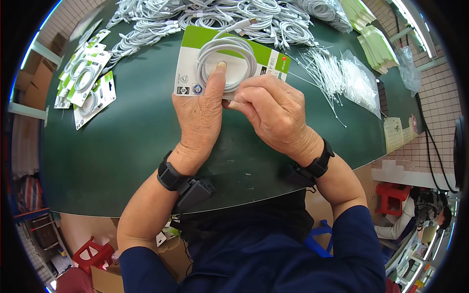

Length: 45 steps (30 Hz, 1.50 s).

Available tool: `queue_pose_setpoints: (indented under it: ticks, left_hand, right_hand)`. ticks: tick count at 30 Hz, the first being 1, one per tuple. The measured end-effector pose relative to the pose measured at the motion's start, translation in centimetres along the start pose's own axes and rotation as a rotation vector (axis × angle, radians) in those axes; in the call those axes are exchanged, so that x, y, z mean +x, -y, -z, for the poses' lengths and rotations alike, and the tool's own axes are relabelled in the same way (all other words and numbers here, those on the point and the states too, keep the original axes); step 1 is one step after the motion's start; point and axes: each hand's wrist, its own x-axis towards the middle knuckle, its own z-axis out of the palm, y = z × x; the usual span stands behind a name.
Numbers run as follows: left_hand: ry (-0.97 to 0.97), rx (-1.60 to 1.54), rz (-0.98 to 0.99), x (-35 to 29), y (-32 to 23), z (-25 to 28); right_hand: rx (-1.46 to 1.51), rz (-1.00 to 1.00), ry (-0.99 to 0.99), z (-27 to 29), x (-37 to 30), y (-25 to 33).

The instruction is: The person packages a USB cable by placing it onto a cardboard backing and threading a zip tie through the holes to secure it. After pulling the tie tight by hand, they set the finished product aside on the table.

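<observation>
My left hand (201, 116) grips a green-and-white backing card (187, 61), its thumb lying through the middle of a coiled white cable (251, 58) on the card's face. One end of that cable, with a plug (244, 23), sticks up past the card's top edge. At the coil's lower right, my right hand (277, 113) is closed in a pinch against the card's bottom edge. Whatever its fingertips may hold is hidden or too small to make out. Both hands are raised above the dark green table (141, 161).
Several carded cables (88, 80) lie overlapping at the left. A large heap of white cables (215, 19) spreads along the far side. Loose white cable ties (322, 73) and a clear bag of them (360, 85) sit at the right, near stacked green-and-white cards (376, 49).
</observation>
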Motion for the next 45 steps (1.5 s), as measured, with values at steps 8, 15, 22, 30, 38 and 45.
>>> queue_pose_setpoints:
  ticks: [8, 15, 22, 30, 38, 45]
  left_hand:
    - [-0.005, 0.007, 0.005, -0.2, -0.3, 0.1]
    - [0.058, -0.043, 0.102, -0.5, -0.9, -0.1]
    - [0.098, -0.104, 0.055, -0.5, -1.3, 0.1]
    - [0.119, -0.064, 0.063, 0.3, -2.1, 0.9]
    - [0.167, -0.063, -0.004, 1.5, -3.7, 1.0]
    - [0.133, 0.032, -0.001, 1.3, -2.2, 1.7]
  right_hand:
    - [0.029, 0.014, -0.032, -0.3, 0.0, 0.0]
    - [-0.058, -0.041, -0.013, 0.0, 0.2, 0.4]
    - [-0.154, -0.064, 0.051, 0.0, 0.5, 1.1]
    - [-0.152, 0.040, 0.041, -0.1, 1.8, 1.0]
    - [-0.078, 0.101, -0.168, -0.4, 2.8, 0.7]
    - [-0.019, 0.085, -0.169, -1.6, 1.1, 0.9]
